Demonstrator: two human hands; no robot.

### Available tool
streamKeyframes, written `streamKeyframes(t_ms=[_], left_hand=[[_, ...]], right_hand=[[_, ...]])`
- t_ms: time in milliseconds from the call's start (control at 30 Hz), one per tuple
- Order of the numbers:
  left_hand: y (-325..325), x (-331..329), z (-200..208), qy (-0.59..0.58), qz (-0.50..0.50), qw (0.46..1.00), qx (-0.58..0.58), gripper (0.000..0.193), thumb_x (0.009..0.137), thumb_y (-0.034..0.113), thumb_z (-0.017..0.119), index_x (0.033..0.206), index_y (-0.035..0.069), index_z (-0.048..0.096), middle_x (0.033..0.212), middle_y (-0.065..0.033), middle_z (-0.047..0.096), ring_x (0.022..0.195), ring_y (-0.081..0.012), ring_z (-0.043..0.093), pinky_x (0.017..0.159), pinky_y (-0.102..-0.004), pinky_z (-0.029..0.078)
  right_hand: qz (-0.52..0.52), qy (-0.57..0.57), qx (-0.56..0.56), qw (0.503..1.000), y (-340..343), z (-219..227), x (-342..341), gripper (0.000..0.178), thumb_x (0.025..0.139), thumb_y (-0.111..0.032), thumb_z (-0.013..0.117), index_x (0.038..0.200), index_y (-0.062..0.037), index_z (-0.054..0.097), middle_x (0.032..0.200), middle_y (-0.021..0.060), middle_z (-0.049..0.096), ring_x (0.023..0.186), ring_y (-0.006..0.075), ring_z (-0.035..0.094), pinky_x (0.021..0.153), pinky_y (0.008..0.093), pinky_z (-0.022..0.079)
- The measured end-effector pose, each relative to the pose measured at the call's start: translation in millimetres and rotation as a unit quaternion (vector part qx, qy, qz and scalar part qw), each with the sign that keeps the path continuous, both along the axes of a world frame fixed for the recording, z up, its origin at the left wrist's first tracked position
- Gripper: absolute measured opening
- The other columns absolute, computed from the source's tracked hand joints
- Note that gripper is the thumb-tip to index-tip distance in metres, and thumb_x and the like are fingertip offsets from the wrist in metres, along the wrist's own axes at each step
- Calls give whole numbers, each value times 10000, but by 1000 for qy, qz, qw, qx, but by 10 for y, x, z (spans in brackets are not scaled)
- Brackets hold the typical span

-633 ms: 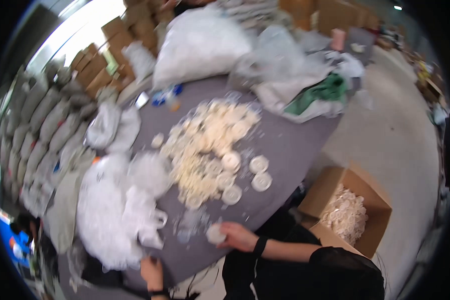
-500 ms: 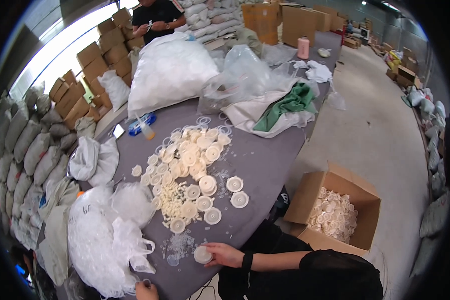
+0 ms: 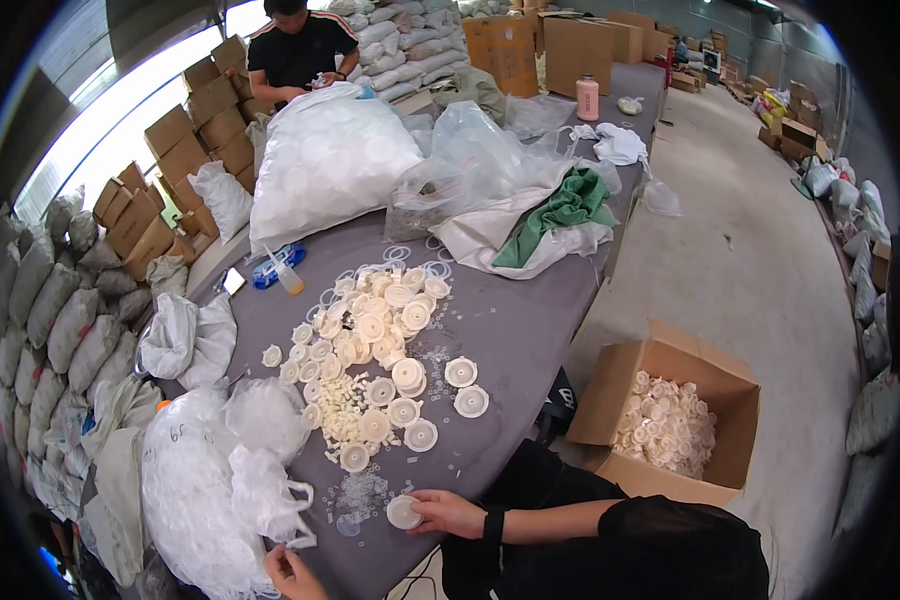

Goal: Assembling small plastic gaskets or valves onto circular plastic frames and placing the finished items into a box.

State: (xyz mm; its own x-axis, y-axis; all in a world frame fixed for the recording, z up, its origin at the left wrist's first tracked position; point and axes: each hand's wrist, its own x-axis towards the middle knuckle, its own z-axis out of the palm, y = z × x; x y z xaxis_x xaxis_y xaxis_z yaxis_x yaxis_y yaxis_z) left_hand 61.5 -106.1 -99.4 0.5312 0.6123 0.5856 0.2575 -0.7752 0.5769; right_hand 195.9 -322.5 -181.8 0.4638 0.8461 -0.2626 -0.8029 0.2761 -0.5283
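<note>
- In the head view, our right hand (image 3: pixel 453 514) grips a round white part (image 3: pixel 403 512) by its edge, at the near side of the grey table (image 3: pixel 515 365).
- Our left hand (image 3: pixel 290 575) is just beside the white plastic bag (image 3: pixel 190 490) (whether it pinches anything, we cannot tell).
- Beyond both, we see cream parts (image 3: pixel 372 327) heaped.

Around the discs (image 3: pixel 371 328) heaped on the grey worktop (image 3: pixel 535 335) lie a stuffed sack (image 3: pixel 332 160) at twelve o'clock, clear bits (image 3: pixel 358 495) at six, a white bag (image 3: pixel 192 490) at eight.
</note>
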Motion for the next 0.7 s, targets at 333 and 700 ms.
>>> streamKeyframes(t_ms=[333, 700], left_hand=[[-940, 368, -9, 50, -211, 854, -473, 31, 780, 22, 573, 760, 25, 550, 618, -16, 548, 483, -68, 483, 443, -200, 365], [-1082, 565, -53, -13, -187, 842, -505, 89, 785, 53, 590, 732, 34, 520, 619, 20, 510, 502, -26, 418, 463, -153, 310]], right_hand=[[-28, 28, 50, 998, 42, 138, -209, 335, 892, -197, 444, 1177, -24, 412, 1085, 63, 512, 985, 159, 527, 844, 303, 449], [-50, 93, 64, 992, -103, 362, -116, 299, 909, -201, 398, 1153, -31, 428, 1114, 67, 499, 1013, 169, 511, 861, 324, 429]])
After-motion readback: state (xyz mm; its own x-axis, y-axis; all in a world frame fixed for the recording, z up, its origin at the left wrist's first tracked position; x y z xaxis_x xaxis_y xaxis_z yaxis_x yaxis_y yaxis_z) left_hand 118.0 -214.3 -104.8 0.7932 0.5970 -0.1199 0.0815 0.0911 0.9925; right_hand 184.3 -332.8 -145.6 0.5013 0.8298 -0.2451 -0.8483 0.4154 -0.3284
